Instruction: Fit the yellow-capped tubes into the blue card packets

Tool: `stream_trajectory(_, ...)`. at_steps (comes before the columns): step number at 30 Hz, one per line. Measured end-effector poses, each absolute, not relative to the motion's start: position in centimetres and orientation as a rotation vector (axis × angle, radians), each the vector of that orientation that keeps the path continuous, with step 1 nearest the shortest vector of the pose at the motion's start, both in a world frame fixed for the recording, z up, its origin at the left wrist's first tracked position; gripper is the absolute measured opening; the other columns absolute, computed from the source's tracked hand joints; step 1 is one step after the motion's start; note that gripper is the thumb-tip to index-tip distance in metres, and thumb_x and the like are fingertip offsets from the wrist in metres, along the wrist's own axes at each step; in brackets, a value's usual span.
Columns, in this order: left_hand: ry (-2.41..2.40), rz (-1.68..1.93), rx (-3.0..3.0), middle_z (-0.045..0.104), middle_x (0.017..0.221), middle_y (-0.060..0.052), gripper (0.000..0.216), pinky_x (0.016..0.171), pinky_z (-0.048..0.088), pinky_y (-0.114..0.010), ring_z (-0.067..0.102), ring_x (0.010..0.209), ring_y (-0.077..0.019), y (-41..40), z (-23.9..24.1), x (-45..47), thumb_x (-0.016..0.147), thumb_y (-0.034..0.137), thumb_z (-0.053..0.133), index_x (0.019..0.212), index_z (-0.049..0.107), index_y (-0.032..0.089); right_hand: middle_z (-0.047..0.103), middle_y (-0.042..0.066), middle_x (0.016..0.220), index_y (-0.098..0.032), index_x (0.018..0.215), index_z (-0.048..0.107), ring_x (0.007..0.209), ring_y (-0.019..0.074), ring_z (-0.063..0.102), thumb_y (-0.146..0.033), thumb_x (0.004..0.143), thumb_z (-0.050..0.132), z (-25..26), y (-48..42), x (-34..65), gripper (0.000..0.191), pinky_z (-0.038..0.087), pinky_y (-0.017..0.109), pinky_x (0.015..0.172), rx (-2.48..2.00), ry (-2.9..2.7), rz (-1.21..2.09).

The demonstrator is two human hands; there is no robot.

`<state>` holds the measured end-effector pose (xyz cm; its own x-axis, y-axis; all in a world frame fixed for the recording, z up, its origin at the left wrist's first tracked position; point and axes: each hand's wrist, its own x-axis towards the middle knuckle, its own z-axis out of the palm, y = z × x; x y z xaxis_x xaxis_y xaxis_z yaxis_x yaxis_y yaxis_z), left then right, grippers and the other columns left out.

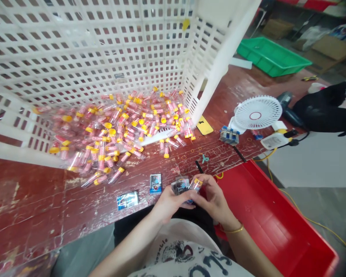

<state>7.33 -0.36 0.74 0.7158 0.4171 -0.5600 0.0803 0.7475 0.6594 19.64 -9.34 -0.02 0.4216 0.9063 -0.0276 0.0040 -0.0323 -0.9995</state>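
Close to my body at the table's edge, my left hand (170, 202) is closed around a small dark-and-blue printed packet (181, 185). My right hand (212, 196) pinches a small clear tube with a yellow cap (196, 184), held right against the packet. The fingers of both hands nearly meet, and the lower part of the tube is hidden. Left of my hands lie a small blue-and-black packet (155, 183) and a shiny blue packet (128, 200). Many similar yellow-capped tubes with pink contents (127, 127) spill out of a white basket.
The tipped white plastic basket (103, 50) fills the back left. On the right stand a white fan (256, 112), a bundle of small packets (229, 135), a white bottle (273, 141) and a green tray (272, 57). A red bin (271, 219) sits below the table edge.
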Motion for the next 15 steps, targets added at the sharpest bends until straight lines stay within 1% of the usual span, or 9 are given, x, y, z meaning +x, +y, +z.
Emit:
stream_trajectory(1, 0.768, 0.183, 0.743, 0.072, 0.087, -0.008, 0.037, 0.071, 0.056, -0.034, 0.067, 0.084, -0.0229, -0.3, 0.7, 7.3, 0.067, 0.037, 0.077, 0.096, 0.071, 0.014, 0.056, 0.004, 0.099, -0.024, 0.093, 0.052, 0.087, 0.0160, 0.057, -0.028, 0.077, 0.069, -0.2, -9.9, 20.2, 0.023, 0.051, 0.031, 0.078, -1.396, -0.773, 0.892)
stream_trajectory(2, 0.778, 0.159, 0.758, 0.072, 0.090, -0.009, 0.038, 0.071, 0.056, -0.036, 0.066, 0.088, -0.0246, -0.2, 0.6, 7.2, 0.070, 0.040, 0.075, 0.098, 0.070, 0.014, 0.058, 0.003, 0.097, -0.023, 0.088, 0.054, 0.085, 0.0151, 0.058, -0.030, 0.080, 0.066, -0.5, -10.7, 20.9, 0.016, 0.052, 0.031, 0.077, -1.389, -0.653, 0.854)
stream_trajectory(3, 0.792, 0.139, 0.759, 0.072, 0.095, -0.011, 0.039, 0.071, 0.057, -0.037, 0.066, 0.091, -0.0258, -0.1, 0.5, 7.1, 0.073, 0.042, 0.071, 0.100, 0.069, 0.014, 0.060, 0.003, 0.096, -0.023, 0.085, 0.055, 0.084, 0.0145, 0.059, -0.031, 0.080, 0.066, -1.2, -11.8, 21.8, 0.015, 0.052, 0.030, 0.077, -1.395, -0.528, 0.797)
stream_trajectory(6, 0.833, 0.123, 0.754, 0.070, 0.106, -0.014, 0.041, 0.072, 0.057, -0.038, 0.066, 0.096, -0.0268, 0.2, -0.2, 6.3, 0.079, 0.043, 0.063, 0.107, 0.066, 0.014, 0.064, 0.001, 0.088, -0.022, 0.085, 0.059, 0.079, 0.0137, 0.062, -0.038, 0.073, 0.072, -4.8, -16.1, 25.0, 0.024, 0.053, 0.029, 0.073, -1.525, -0.216, 0.590)
stream_trajectory(9, 0.857, 0.120, 0.829, 0.069, 0.108, -0.015, 0.043, 0.071, 0.057, -0.037, 0.066, 0.096, -0.0262, 0.5, -1.0, 5.4, 0.079, 0.043, 0.063, 0.111, 0.063, 0.014, 0.063, 0.000, 0.068, -0.018, 0.074, 0.060, 0.061, 0.0146, 0.060, -0.052, 0.061, 0.076, -9.9, -19.3, 27.7, 0.040, 0.052, 0.029, 0.057, -1.803, -0.096, 0.465)
stream_trajectory(11, 0.860, 0.114, 0.882, 0.069, 0.110, -0.015, 0.045, 0.071, 0.057, -0.036, 0.066, 0.096, -0.0263, 0.5, -1.3, 5.0, 0.078, 0.043, 0.066, 0.112, 0.063, 0.014, 0.059, 0.000, 0.056, -0.016, 0.065, 0.058, 0.052, 0.0156, 0.056, -0.057, 0.057, 0.076, -13.1, -19.6, 28.7, 0.045, 0.048, 0.029, 0.049, -1.915, -0.108, 0.455)
stream_trajectory(12, 0.863, 0.117, 0.902, 0.069, 0.110, -0.015, 0.044, 0.070, 0.058, -0.036, 0.067, 0.096, -0.0265, 0.5, -1.3, 4.8, 0.077, 0.043, 0.067, 0.110, 0.063, 0.014, 0.058, 0.001, 0.053, -0.016, 0.063, 0.057, 0.050, 0.0158, 0.055, -0.057, 0.059, 0.075, -14.4, -19.1, 28.8, 0.045, 0.047, 0.029, 0.047, -1.937, -0.133, 0.466)
stream_trajectory(13, 0.873, 0.126, 0.916, 0.070, 0.108, -0.015, 0.043, 0.069, 0.058, -0.035, 0.067, 0.095, -0.0267, 0.4, -1.3, 4.7, 0.075, 0.043, 0.068, 0.107, 0.065, 0.014, 0.058, 0.001, 0.053, -0.016, 0.063, 0.058, 0.050, 0.0154, 0.055, -0.056, 0.064, 0.073, -15.4, -18.3, 28.8, 0.042, 0.047, 0.029, 0.047, -1.945, -0.166, 0.480)
stream_trajectory(15, 0.909, 0.170, 0.931, 0.071, 0.104, -0.015, 0.041, 0.067, 0.058, -0.034, 0.068, 0.093, -0.0273, 0.4, -1.1, 4.4, 0.072, 0.043, 0.071, 0.098, 0.068, 0.012, 0.061, 0.001, 0.062, -0.016, 0.072, 0.061, 0.055, 0.0129, 0.057, -0.051, 0.079, 0.063, -16.8, -16.5, 28.6, 0.036, 0.049, 0.026, 0.052, -1.962, -0.263, 0.508)
